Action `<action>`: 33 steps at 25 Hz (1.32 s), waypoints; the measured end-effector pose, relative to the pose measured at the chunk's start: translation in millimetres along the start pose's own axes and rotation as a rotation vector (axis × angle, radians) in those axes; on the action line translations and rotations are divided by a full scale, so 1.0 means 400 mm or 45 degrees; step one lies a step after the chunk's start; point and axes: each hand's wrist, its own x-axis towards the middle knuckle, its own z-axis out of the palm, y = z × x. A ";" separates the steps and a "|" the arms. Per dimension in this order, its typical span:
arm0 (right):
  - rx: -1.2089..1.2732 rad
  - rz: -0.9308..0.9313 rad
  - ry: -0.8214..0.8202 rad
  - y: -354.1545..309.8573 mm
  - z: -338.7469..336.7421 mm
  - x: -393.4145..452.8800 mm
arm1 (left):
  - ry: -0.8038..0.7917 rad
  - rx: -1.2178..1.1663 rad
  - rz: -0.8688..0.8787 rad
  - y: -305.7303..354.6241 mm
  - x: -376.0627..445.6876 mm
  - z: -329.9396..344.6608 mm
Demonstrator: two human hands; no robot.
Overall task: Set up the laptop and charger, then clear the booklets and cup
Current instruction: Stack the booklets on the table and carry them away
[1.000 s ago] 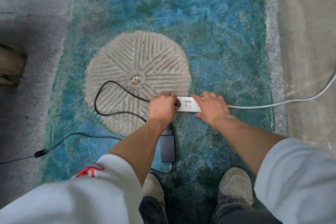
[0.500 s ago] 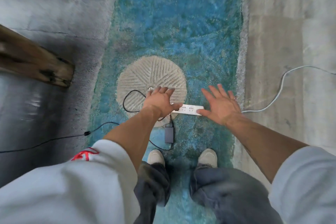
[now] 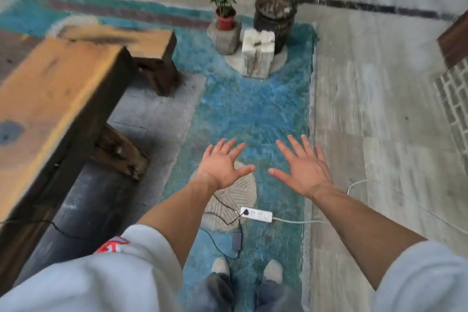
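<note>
White power strip [image 3: 256, 214], black charger [image 3: 237, 237], seemingly grey cable [image 3: 296, 221].

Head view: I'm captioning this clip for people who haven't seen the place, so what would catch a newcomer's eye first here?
Two bare hands, the left hand and the right hand, spread open with fingers splayed, mid-frame, holding nothing. Below them a white rectangular power strip lies on the blue-green shaggy rug, with a black charger plug at its left end. A thick orange-topped wooden bench fills the left side.

A courtyard-like sitting area is showing: stone-paved floor [image 3: 379, 109], blue painted strip [image 3: 253, 114], rough timber bench [image 3: 50, 88] lying left, potted plants [image 3: 225, 7] standing at the far end.
</note>
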 end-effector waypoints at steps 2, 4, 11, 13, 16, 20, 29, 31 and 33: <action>-0.001 -0.006 0.089 -0.025 -0.121 -0.022 | 0.123 0.016 0.002 0.004 -0.050 -0.117; -0.010 -0.030 0.171 -0.044 -0.222 -0.037 | 0.233 0.021 -0.005 0.000 -0.094 -0.220; -0.081 -0.221 0.369 -0.097 -0.467 -0.046 | 0.567 0.033 -0.138 -0.054 -0.263 -0.426; -0.090 -0.293 0.411 -0.129 -0.514 -0.031 | 0.626 0.029 -0.207 -0.072 -0.312 -0.446; -0.112 -0.433 0.433 -0.201 -0.558 -0.017 | 0.689 0.028 -0.340 -0.118 -0.402 -0.458; -0.126 -0.606 0.419 -0.312 -0.561 -0.007 | 0.731 -0.017 -0.525 -0.193 -0.537 -0.454; -0.145 -1.032 0.364 -0.691 -0.503 0.010 | 0.801 -0.057 -1.055 -0.408 -0.850 -0.351; -0.152 -1.109 0.343 -0.789 -0.484 0.010 | 0.802 -0.071 -1.136 -0.469 -0.907 -0.328; -0.173 -1.164 0.319 -0.881 -0.469 0.011 | 0.792 -0.088 -1.201 -0.535 -0.951 -0.314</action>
